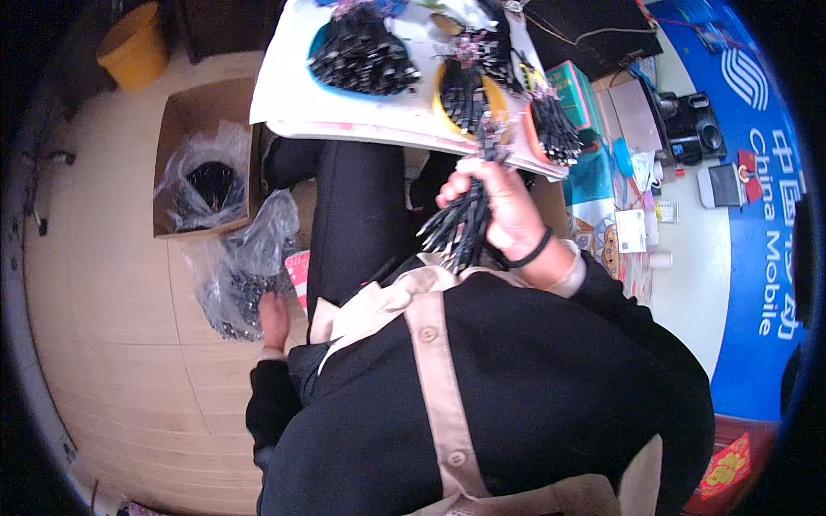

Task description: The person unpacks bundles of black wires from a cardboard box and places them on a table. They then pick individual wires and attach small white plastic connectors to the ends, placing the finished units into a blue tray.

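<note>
A bundle of thin black wires (460, 225) with pale and pinkish ends is wrapped in the closed fingers of my right hand (506, 211), just short of the white table's (344, 127) near edge. Its upper end reaches toward the table. Low on the left, my left hand (275, 320) is at the side of a clear plastic bag (225, 279) filled with similar dark pieces. Its fingers are small and partly hidden against the bag, so their grip does not show. More black wire bundles (366, 60) lie over a teal tray on the table.
Yellow (494, 96) and orange (532, 136) trays on the table also carry wire bundles. A cardboard box (160, 193) with another bag stands on the floor, left of my legs. Farther back is a yellow bucket (133, 50). A cluttered desk (688, 249) lies to the right.
</note>
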A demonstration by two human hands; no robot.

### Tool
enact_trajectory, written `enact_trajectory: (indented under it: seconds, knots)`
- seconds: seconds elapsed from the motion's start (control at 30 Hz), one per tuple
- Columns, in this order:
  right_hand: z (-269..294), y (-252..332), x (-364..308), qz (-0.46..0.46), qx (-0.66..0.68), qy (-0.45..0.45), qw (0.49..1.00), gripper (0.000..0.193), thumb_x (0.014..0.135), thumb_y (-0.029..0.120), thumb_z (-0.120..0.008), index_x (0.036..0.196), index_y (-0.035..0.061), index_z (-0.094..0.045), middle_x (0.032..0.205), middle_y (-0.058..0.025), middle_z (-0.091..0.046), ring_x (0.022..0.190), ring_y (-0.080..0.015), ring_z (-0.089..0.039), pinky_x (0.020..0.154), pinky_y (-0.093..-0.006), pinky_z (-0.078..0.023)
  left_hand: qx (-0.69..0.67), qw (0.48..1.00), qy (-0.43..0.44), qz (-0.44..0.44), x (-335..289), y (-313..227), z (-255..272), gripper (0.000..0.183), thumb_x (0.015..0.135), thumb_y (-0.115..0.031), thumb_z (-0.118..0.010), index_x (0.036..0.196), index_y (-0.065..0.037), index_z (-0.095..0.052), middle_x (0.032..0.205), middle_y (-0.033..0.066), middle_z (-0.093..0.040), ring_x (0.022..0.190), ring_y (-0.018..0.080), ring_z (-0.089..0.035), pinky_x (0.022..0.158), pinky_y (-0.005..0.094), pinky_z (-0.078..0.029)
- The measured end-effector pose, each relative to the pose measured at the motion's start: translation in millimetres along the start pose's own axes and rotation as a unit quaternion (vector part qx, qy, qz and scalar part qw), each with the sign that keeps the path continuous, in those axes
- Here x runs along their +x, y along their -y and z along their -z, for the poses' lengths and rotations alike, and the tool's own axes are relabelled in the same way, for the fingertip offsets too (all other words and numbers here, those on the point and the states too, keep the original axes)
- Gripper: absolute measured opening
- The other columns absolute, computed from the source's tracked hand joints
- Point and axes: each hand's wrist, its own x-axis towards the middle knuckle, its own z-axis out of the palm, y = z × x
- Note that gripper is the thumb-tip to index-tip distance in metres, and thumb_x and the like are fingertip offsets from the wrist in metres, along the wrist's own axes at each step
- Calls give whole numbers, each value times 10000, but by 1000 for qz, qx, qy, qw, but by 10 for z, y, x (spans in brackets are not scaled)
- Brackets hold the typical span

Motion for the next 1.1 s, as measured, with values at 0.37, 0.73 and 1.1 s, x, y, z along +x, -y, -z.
enact_trajectory:
  seconds: [0.37,0.73,1.1]
  knots:
    - [137,-251,17,-74,-22,125,989,157,886,180,-601,833,34,-623,736,-44,-629,700,-141,-617,667,-274,-494,-587,760,276,-38,649,-3424,1742,285,981,-172,-451,1190,3,-536,1122,52,-596,884,88,-505,802,226,-396]
    - [461,-379,137,-74,179,230,954,574,968,522,-403,1240,34,-536,1054,-22,-577,977,-108,-515,889,-279,-420,-657,713,234,76,901,-3819,1174,271,920,-149,-615,1152,-18,-567,1050,43,-649,929,114,-622,825,267,-511]
    - [649,-561,73,-51,180,275,943,554,1007,463,-330,1321,16,-420,1227,-98,-530,1169,-174,-477,1011,-304,-371,-633,719,277,-74,876,-3803,1287,674,819,-246,-729,1349,43,-428,1302,104,-551,1145,170,-552,1017,314,-402]
